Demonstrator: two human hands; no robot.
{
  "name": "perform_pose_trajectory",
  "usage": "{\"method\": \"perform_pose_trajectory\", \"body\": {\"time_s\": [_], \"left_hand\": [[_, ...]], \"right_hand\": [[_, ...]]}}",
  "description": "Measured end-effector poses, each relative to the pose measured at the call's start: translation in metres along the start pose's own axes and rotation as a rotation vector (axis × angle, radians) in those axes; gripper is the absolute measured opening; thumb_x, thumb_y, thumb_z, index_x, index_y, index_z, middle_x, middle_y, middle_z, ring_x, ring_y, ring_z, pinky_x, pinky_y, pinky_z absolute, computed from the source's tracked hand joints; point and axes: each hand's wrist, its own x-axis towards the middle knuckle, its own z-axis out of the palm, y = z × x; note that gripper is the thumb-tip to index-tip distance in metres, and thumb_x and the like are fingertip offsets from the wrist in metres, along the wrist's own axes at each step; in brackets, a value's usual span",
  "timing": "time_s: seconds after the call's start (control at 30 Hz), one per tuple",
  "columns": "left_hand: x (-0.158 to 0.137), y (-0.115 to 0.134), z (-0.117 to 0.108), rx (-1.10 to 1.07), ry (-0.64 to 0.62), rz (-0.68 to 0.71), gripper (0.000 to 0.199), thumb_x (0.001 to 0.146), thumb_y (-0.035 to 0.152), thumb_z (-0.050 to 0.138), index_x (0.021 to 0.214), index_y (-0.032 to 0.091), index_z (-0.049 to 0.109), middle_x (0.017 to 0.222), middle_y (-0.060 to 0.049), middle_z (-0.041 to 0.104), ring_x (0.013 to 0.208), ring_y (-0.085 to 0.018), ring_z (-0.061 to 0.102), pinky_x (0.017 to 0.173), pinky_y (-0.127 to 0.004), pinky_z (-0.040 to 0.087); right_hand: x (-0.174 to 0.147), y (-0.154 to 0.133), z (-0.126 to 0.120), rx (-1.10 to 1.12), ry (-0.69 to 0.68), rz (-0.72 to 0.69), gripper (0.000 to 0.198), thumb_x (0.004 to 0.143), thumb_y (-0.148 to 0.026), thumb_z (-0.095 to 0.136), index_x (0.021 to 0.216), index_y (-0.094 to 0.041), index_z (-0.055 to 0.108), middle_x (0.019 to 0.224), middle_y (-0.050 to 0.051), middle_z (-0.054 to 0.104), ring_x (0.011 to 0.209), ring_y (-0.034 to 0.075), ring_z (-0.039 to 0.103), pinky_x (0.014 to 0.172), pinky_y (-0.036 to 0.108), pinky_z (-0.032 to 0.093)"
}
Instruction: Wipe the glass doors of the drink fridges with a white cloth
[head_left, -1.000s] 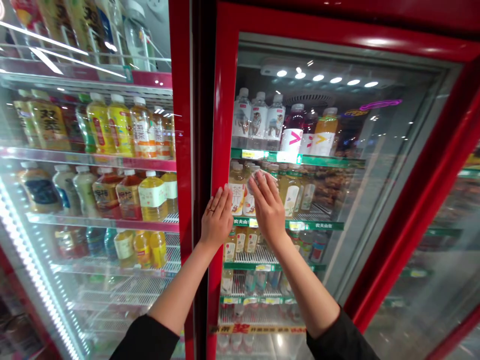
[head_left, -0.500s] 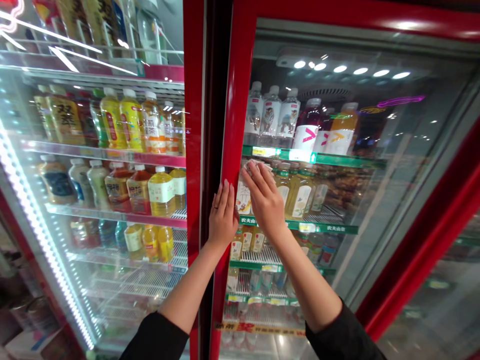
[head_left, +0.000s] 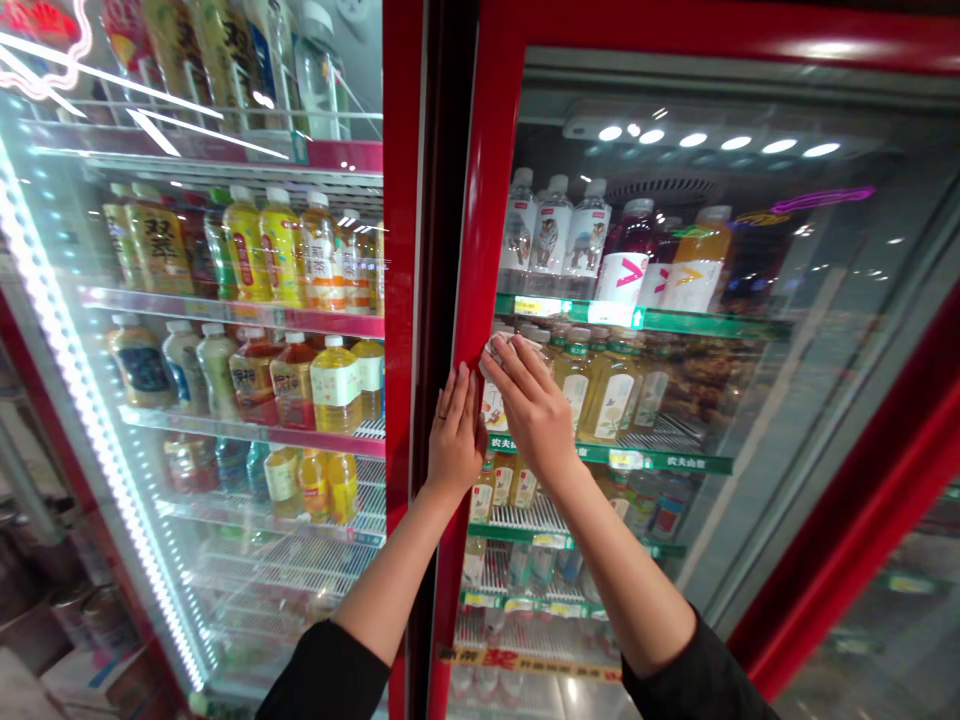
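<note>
White cloth [head_left: 538, 352], held under right hand [head_left: 538, 410], on glass door [head_left: 757, 260]; left hand [head_left: 455, 435] flat against red frame [head_left: 491, 180], bottles [head_left: 611, 395] behind

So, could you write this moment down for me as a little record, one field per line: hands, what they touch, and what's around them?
Left hand: the left hand, wearing a ring, rests against the red door frame
Right hand: the right hand lies flat over a pale cloth, against the glass
Clothing: black sleeves
Behind the glass: shelved drinks, including tiger-label bottles
Left side: another lit cooler with a yellow bottle among others
Reflection: purple streak
</note>
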Motion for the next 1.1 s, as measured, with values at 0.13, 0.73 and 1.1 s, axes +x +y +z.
{"method": "perform_pose_trajectory", "body": {"time_s": [0.13,0.73,1.1], "left_hand": [[-0.001,0.000,-0.001,0.010,-0.033,-0.016,0.088,0.115,0.012,0.040,0.183,0.037,-0.010,0.191,-0.003,0.011,0.173,-0.032,0.021,0.139,-0.061,0.045],[-0.010,-0.003,-0.001,-0.014,-0.039,-0.025,0.090,0.115,0.009,0.042,0.183,0.038,-0.009,0.189,-0.006,0.020,0.172,-0.030,0.028,0.141,-0.056,0.041],[-0.008,-0.002,-0.004,0.015,-0.010,0.019,0.081,0.119,0.016,0.040,0.184,0.033,-0.004,0.188,-0.006,0.029,0.173,-0.027,0.026,0.142,-0.050,0.042]], "right_hand": [[0.032,0.013,-0.007,0.012,-0.073,-0.015,0.065,0.114,-0.008,0.048,0.171,-0.039,0.051,0.172,-0.002,0.058,0.168,0.024,0.044,0.141,0.051,0.044],[-0.001,0.001,-0.008,0.026,-0.029,0.036,0.062,0.116,-0.011,0.050,0.171,-0.038,0.050,0.168,0.001,0.063,0.166,0.024,0.047,0.137,0.051,0.050],[-0.033,0.003,-0.020,0.048,-0.125,-0.065,0.060,0.116,-0.010,0.049,0.171,-0.033,0.050,0.170,0.001,0.061,0.166,0.021,0.046,0.138,0.047,0.049]]}}
